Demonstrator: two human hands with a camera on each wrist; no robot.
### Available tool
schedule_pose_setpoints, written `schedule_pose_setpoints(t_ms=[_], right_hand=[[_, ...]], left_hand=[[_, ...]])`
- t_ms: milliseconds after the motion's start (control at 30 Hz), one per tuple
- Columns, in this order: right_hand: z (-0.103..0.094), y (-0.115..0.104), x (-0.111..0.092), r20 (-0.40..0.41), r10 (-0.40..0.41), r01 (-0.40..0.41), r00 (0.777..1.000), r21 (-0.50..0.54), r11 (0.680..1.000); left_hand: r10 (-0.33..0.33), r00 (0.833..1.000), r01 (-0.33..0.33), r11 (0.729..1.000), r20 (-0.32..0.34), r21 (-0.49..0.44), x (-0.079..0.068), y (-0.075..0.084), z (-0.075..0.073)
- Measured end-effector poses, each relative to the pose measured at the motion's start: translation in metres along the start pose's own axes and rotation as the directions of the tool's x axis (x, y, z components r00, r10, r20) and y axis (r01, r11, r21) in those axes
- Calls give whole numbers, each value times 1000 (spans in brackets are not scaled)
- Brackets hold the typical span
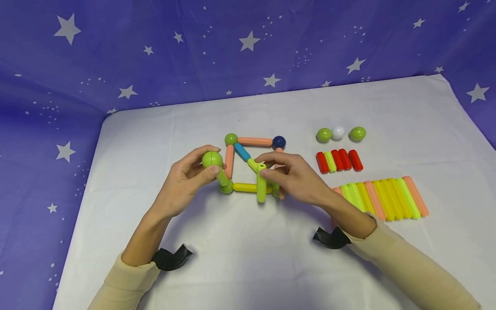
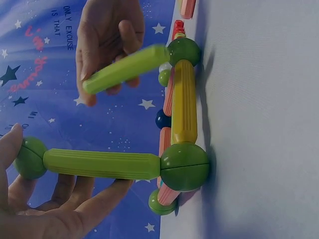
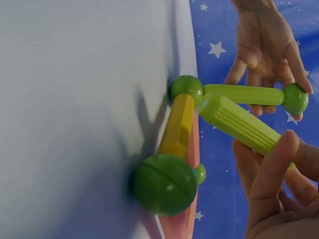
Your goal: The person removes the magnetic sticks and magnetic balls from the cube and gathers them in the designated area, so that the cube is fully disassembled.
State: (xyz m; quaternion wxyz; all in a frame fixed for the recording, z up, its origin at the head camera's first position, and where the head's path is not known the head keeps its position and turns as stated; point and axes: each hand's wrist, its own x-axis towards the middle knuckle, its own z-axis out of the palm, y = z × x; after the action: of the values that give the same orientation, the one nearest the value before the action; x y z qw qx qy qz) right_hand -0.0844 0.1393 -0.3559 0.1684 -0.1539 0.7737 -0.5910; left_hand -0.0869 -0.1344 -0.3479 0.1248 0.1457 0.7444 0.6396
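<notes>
I find the left hand (image 1: 180, 181) pinching a green ball (image 1: 212, 159) on an upright rod (image 2: 102, 163), the right hand (image 1: 300, 178) gripping a loose green rod (image 1: 261, 187) above the frame (image 1: 255, 141). I judge both rods light, rigid, best held mid-length.

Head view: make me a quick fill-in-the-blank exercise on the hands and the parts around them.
The left hand pinches a ball on ____ of a standing rod.
The right hand grips a loose rod coloured ____.
Along the near side of the frame lies a ____ rod.
Between two loose green balls sits a ____ ball.

Missing words: top; green; yellow; white.
</notes>
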Motion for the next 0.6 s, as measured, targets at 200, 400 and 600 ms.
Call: schedule_pose_setpoints(t_ms=[200,400,600], right_hand=[[-3,6,-10,-31,32,-33,999,-31,999],[-7,12,-20,-52,28,-32,998,-79,996],[-13,14,-31,-59,53,-61,997,-151,987]], left_hand=[[4,1000,-4,1000,1,2,-1,0,0],[14,1000,-14,1000,5,8,-1,-1,0],[15,1000,-16,1000,5,10,-1,0,1]])
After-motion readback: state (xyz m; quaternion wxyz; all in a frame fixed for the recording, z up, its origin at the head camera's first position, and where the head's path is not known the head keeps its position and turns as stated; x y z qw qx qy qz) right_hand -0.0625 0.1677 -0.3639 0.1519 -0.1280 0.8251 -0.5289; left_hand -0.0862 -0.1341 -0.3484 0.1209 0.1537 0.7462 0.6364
